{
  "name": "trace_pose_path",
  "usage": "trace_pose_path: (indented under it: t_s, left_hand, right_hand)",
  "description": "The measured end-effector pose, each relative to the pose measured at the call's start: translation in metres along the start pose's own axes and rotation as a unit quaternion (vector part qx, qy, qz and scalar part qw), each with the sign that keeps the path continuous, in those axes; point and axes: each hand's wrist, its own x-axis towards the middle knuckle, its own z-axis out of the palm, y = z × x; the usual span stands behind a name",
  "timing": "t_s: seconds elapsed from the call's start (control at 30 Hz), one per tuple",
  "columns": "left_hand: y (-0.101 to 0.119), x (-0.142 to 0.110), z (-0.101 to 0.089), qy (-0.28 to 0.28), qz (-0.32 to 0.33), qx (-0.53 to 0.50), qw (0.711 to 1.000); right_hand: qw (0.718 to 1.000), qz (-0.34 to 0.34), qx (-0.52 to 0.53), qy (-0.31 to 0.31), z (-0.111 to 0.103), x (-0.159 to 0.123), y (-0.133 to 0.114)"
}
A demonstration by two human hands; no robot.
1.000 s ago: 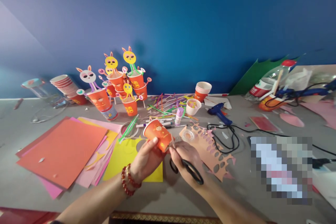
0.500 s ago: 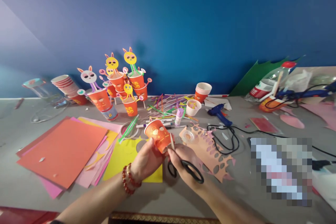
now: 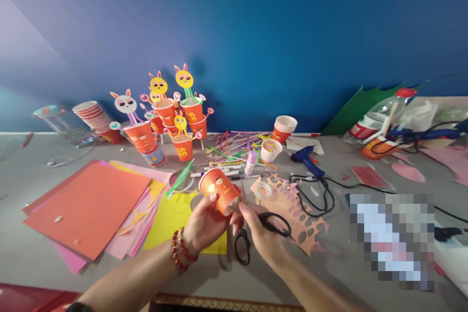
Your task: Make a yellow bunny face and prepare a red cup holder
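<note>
My left hand (image 3: pixel 206 222) is wrapped round an orange paper cup (image 3: pixel 221 187), tilted so its white rim faces up and left. At the cup's base, my right hand (image 3: pixel 258 226) grips a pair of scissors (image 3: pixel 274 223) with black handles spread apart. The blades point at the cup's bottom and are mostly hidden by my fingers and the cup. Below the cup lies a yellow paper sheet (image 3: pixel 161 229). A roll of clear tape (image 3: pixel 263 190) and a punched peach paper sheet (image 3: pixel 288 214) are just right of the cup.
Finished bunny cups (image 3: pixel 141 136) stand at the back left near stacked cups (image 3: pixel 91 117). Coloured paper (image 3: pixel 91 204) lies left. Drinking straws (image 3: pixel 234 146), a glue stick (image 3: pixel 250 163) and a blue glue gun (image 3: pixel 307 158) with a black cord (image 3: pixel 325 200) sit behind and right.
The scissors have turned so their handles spread wider and the blades have gone against the cup's bottom. The cup has tipped slightly, its base turning more towards my right hand.
</note>
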Motion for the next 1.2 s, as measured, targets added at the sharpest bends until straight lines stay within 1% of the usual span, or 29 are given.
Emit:
trace_pose_path:
  t_s: [0.17,0.23,0.27,0.33,0.43,0.5,0.6,0.67,0.8,0.9,1.0,1.07,1.13,1.2]
  left_hand:
    - [0.000,0.000,-0.004,0.013,0.005,-0.009,1.000]
    - [-0.001,0.000,-0.003,0.017,0.009,-0.012,1.000]
    - [-0.001,0.000,-0.002,0.019,0.010,-0.011,1.000]
    - [-0.001,0.000,0.000,0.023,0.015,-0.004,1.000]
    - [-0.001,0.000,0.000,0.015,0.020,0.013,1.000]
    - [0.000,0.000,-0.001,0.003,0.018,0.024,1.000]
    - [0.000,-0.001,-0.003,0.012,0.030,0.024,0.999]
    - [0.000,-0.001,-0.002,0.024,0.036,0.021,0.999]
    - [-0.001,-0.001,0.003,0.033,0.030,0.016,0.999]
    - [-0.002,0.000,0.006,0.051,0.033,0.016,0.998]
    - [-0.003,0.001,0.007,0.068,0.023,0.017,0.997]
    - [-0.003,0.001,0.006,0.079,0.022,0.014,0.997]
    - [-0.003,0.001,0.005,0.083,0.025,0.017,0.996]
    - [-0.003,0.001,0.005,0.083,0.030,0.026,0.996]
  right_hand:
    - [0.999,0.032,0.001,-0.031,-0.001,0.000,0.007]
    - [0.997,0.058,0.034,-0.033,0.001,0.000,0.010]
    - [0.994,0.075,0.068,-0.029,0.002,0.000,0.011]
    - [0.978,0.122,0.168,-0.014,0.006,0.001,0.011]
    - [0.928,0.200,0.313,-0.009,0.013,0.001,0.010]
    - [0.906,0.216,0.363,-0.017,0.016,0.000,0.010]
    - [0.897,0.205,0.392,-0.010,0.020,-0.002,0.011]
    - [0.897,0.199,0.395,0.005,0.022,-0.004,0.013]
    - [0.900,0.199,0.387,0.026,0.027,-0.005,0.018]
    - [0.919,0.173,0.351,0.043,0.026,-0.004,0.020]
    - [0.957,0.125,0.255,0.061,0.020,-0.003,0.019]
    - [0.979,0.095,0.170,0.057,0.015,-0.003,0.017]
    - [0.990,0.075,0.107,0.044,0.011,-0.003,0.016]
    - [0.995,0.058,0.071,0.030,0.008,-0.003,0.015]
